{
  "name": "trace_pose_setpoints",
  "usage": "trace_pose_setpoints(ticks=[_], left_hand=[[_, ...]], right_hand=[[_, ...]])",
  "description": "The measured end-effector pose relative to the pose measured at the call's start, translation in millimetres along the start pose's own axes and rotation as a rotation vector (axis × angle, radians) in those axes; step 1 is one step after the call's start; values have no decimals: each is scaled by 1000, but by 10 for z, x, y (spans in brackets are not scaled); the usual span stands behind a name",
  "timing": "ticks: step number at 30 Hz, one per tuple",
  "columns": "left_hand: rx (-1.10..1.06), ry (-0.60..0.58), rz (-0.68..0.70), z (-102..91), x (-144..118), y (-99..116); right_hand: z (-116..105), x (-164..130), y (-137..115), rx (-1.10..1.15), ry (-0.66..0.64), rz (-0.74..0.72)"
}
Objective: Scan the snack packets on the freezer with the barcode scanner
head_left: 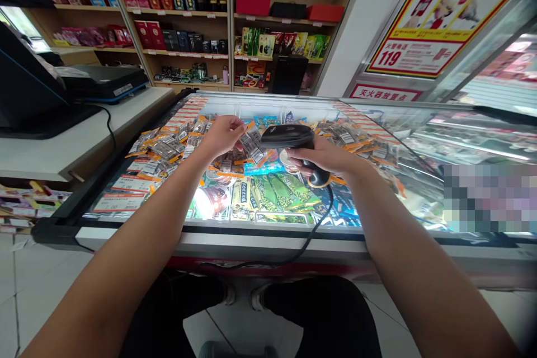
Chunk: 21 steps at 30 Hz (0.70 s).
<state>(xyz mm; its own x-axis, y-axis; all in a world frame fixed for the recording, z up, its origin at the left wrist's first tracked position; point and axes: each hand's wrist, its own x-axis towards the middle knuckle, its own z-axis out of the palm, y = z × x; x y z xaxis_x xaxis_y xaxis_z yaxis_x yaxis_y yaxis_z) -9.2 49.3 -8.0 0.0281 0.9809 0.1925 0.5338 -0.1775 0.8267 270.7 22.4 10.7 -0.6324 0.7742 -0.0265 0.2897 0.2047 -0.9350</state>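
My left hand (229,134) pinches the corner of a small snack packet (252,144) with an orange edge and a printed label. In my right hand (321,155) is a black barcode scanner (289,136), its head pointing left towards the packet. From the scanner's grip a black cable (326,212) hangs down over the front edge. More packets of the same kind (165,146) lie piled on the glass top to the left, and another pile (344,133) lies to the right. Frozen goods in green bags (281,193) show through the glass below.
The glass-topped freezer (268,232) spans the space before me. Price tags (121,201) line its left side. On the left counter (37,156) stand a scale (103,81) and a dark screen (29,78). Shelves (180,11) with bottles and boxes rise behind.
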Motion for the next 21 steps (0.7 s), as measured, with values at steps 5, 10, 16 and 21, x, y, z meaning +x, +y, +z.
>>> trace_pose_setpoints(ticks=[5,10,16,21], left_hand=[[370,243,182,-302,57,-73],[759,234,79,-662,-83,-74],[763,256,288,-312,-141,46],[641,-204,527,320,-307,195]], right_hand=[[-167,101,67,-37,488,32],[-451,142,249,-341,795,277],[-348,156,300,-146,596,333],[-101,179,190,146,441,244]])
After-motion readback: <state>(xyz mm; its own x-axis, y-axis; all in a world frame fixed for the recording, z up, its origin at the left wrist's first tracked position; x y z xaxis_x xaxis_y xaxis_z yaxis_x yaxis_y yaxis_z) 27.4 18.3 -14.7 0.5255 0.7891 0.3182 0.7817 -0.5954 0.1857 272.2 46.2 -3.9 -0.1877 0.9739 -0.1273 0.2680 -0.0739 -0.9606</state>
